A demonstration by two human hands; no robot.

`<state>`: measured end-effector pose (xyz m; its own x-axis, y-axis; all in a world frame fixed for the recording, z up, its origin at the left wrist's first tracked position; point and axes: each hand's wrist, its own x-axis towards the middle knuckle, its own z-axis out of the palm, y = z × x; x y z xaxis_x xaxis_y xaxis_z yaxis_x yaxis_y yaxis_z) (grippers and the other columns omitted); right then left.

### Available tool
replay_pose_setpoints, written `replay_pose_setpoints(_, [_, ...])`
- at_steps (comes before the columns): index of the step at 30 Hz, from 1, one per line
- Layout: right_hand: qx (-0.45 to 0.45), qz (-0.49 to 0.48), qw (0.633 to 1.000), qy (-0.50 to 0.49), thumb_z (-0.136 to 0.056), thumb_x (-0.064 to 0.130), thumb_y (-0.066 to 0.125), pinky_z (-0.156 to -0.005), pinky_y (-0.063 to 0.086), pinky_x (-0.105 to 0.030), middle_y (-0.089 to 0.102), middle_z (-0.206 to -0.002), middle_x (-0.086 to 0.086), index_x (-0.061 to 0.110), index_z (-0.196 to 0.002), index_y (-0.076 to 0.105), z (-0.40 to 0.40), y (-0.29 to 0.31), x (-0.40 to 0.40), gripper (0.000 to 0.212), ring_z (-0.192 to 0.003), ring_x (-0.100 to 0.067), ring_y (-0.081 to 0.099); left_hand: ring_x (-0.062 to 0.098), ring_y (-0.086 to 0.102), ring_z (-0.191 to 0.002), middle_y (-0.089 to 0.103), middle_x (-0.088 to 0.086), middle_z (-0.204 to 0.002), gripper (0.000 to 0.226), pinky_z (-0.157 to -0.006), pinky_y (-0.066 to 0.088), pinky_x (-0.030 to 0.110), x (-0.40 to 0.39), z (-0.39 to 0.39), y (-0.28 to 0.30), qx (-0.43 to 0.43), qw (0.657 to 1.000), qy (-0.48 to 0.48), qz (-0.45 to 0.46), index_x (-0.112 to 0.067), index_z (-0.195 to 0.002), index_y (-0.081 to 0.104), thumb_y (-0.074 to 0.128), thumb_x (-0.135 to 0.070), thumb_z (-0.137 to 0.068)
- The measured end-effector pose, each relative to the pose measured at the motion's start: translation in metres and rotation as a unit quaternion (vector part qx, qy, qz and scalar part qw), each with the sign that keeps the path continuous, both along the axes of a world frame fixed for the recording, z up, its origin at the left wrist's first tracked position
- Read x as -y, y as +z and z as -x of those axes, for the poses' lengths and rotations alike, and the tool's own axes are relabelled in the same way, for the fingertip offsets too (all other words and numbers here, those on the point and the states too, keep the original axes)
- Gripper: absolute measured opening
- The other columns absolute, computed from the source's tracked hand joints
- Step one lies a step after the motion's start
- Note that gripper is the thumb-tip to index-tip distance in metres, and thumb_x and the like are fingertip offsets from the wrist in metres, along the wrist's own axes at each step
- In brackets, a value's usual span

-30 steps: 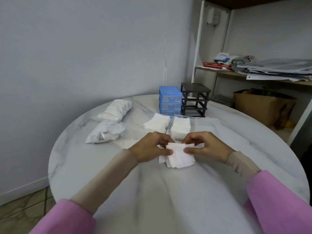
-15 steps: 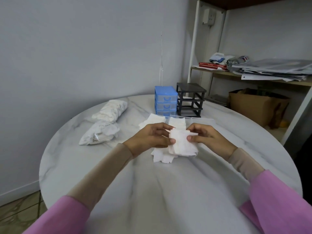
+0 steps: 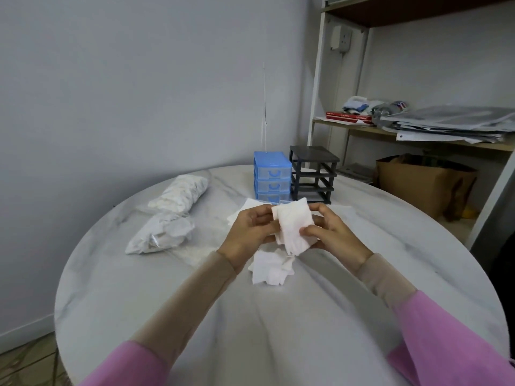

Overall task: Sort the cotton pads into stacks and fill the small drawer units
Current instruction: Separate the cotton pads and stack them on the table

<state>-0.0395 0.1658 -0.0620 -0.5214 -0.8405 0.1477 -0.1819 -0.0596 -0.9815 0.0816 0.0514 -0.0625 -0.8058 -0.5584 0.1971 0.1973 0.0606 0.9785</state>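
Head view: at frame center, left hand (image 3: pixel 250 232) and right hand (image 3: pixel 331 235) both pinch a bunch of cotton pads (image 3: pixel 292 227), lifted directly above loose pads (image 3: pixel 271 267) on the table (image 3: pixel 278 330), drawer units (image 3: pixel 271 178) beyond.

Single head-worn wide-angle view, looking forward and down over a round marble table (image 3: pixel 139 316) from the near edge. Both forearms enter from the bottom corners; left hand (image 3: pixel 250 232) and right hand (image 3: pixel 331 235) sit near frame centre, close to the lens. Far side of the table, with blue drawer unit (image 3: pixel 271 176) and black drawer frame (image 3: pixel 312 174), lies mid-frame. Wall fills upper left, shelving (image 3: pixel 418 135) upper right. Edges bend from lens distortion. No second view.
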Motion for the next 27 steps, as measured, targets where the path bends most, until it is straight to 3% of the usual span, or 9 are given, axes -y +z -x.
replay_pose_setpoints(3, [-0.001,-0.004,1.000,0.008,-0.086,-0.005,0.048,-0.072,0.051,-0.027,0.058,-0.104,-0.003,0.017,-0.117,0.045,-0.002,-0.001,0.008,0.038,-0.088,-0.013,0.057,0.015,0.066,-0.077,0.068,0.012,-0.090,0.022,-0.065,0.054,0.020,0.000,0.008,-0.003,-0.010,0.999,0.045,0.017,0.003,-0.103,0.063,0.057,0.011,-0.084])
replay_pose_setpoints(7, [0.020,-0.022,0.999,0.019,-0.063,0.008,0.048,-0.074,0.047,-0.029,0.057,-0.097,0.001,0.025,-0.106,0.048,-0.005,-0.002,0.018,0.046,-0.088,-0.012,0.053,0.027,0.065,-0.082,0.069,0.018,-0.092,0.026,-0.071,0.054,0.027,0.004,0.022,-0.007,-0.001,0.994,0.106,0.026,0.003,-0.099,0.065,0.056,0.017,-0.079])
replay_pose_setpoints(11, [0.121,-0.019,0.992,0.007,-0.084,-0.006,0.032,-0.072,0.044,-0.034,0.054,-0.099,-0.006,0.016,-0.110,0.046,-0.001,-0.001,0.027,0.036,-0.088,-0.020,0.051,0.030,0.068,-0.089,0.071,0.017,-0.092,0.030,-0.073,0.054,0.032,0.008,0.026,-0.011,-0.004,0.990,0.139,0.038,0.001,-0.098,0.068,0.055,0.015,-0.075])
replay_pose_setpoints(14, [0.195,-0.003,0.981,0.017,-0.088,-0.004,0.029,-0.067,0.045,-0.032,0.057,-0.096,-0.008,0.012,-0.101,0.051,0.001,0.000,0.030,0.031,-0.084,-0.022,0.054,0.021,0.066,-0.076,0.071,0.011,-0.084,0.032,-0.064,0.051,0.025,0.008,0.024,-0.013,-0.025,0.987,0.154,0.043,-0.005,-0.100,0.066,0.053,0.014,-0.077])
replay_pose_setpoints(16, [0.172,-0.007,0.985,0.024,-0.090,-0.005,0.034,-0.069,0.046,-0.032,0.060,-0.094,-0.008,0.013,-0.099,0.055,0.003,-0.003,0.031,0.029,-0.081,-0.021,0.057,0.013,0.064,-0.073,0.069,0.006,-0.083,0.033,-0.063,0.050,0.020,0.011,0.023,-0.012,-0.036,0.986,0.160,0.030,-0.008,-0.106,0.061,0.050,0.013,-0.082])
replay_pose_setpoints(18, [0.147,0.002,0.989,0.020,-0.090,-0.007,0.038,-0.071,0.049,-0.033,0.064,-0.091,-0.007,0.018,-0.102,0.053,0.004,-0.008,0.031,0.031,-0.079,-0.020,0.059,0.016,0.064,-0.077,0.068,0.007,-0.085,0.031,-0.067,0.052,0.021,0.012,0.022,-0.011,-0.042,0.988,0.146,0.021,-0.008,-0.110,0.057,0.051,0.010,-0.085])
replay_pose_setpoints(21, [0.119,0.046,0.992,0.003,-0.090,-0.011,0.039,-0.062,0.052,-0.031,0.065,-0.086,-0.006,0.021,-0.098,0.041,0.003,-0.013,0.031,0.033,-0.068,-0.013,0.061,0.018,0.065,-0.078,0.069,0.008,-0.085,0.029,-0.070,0.052,0.025,0.008,0.022,-0.012,-0.055,0.990,0.131,0.009,-0.012,-0.110,0.053,0.055,0.005,-0.087])
replay_pose_setpoints(23, [0.107,0.062,0.992,0.015,-0.089,-0.013,0.039,-0.060,0.052,-0.030,0.064,-0.081,-0.006,0.016,-0.090,0.040,0.001,-0.013,0.029,0.030,-0.064,-0.011,0.061,0.014,0.061,-0.068,0.067,0.003,-0.075,0.025,-0.065,0.050,0.022,0.005,0.021,-0.013,-0.075,0.988,0.133,-0.008,-0.018,-0.103,0.048,0.054,0.001,-0.089])
replay_pose_setpoints(27, [0.175,0.084,0.981,0.028,-0.089,-0.011,0.036,-0.069,0.050,-0.036,0.063,-0.084,-0.009,0.010,-0.078,0.053,0.000,-0.009,0.027,0.029,-0.076,-0.022,0.058,0.007,0.063,-0.061,0.069,-0.004,-0.070,0.014,-0.059,0.050,0.017,0.004,0.020,-0.009,-0.098,0.989,0.105,-0.043,-0.012,-0.103,0.051,0.053,-0.004,-0.091])
